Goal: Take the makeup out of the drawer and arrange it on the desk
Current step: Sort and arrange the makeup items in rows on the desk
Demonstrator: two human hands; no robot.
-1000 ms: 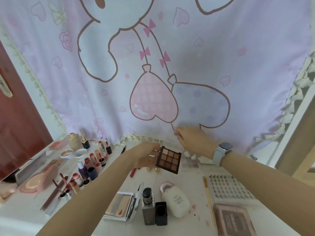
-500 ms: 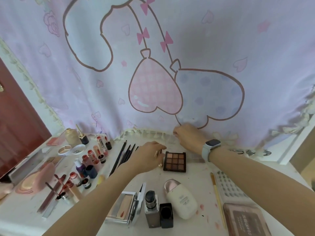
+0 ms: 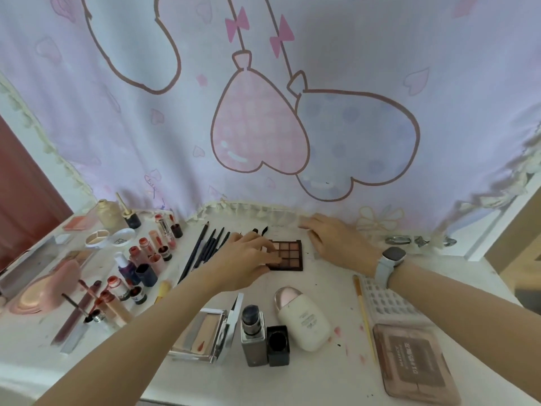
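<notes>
A dark eyeshadow palette (image 3: 289, 254) with brown shades lies flat on the white desk (image 3: 328, 373), near the back. My left hand (image 3: 246, 259) rests over its left part, fingers on the pans and thumb at the near edge. My right hand (image 3: 336, 243), with a watch on its wrist, lies flat on the desk just right of the palette. Its fingertips touch a clear plastic piece (image 3: 278, 227) by the curtain hem. Whether it grips that piece I cannot tell.
Dark brushes (image 3: 209, 247) lie left of the palette, with lipsticks and small bottles (image 3: 146, 259) further left. In front are an open compact (image 3: 205, 332), a foundation bottle (image 3: 253, 332), a white bottle (image 3: 304, 322), a pink palette (image 3: 415, 361) and a grid tray (image 3: 386, 303). A pink curtain (image 3: 263, 112) hangs behind.
My left hand brought the palette down from the air and laid it flat on the desk. My right hand dropped from the curtain hem to lie on the desk.
</notes>
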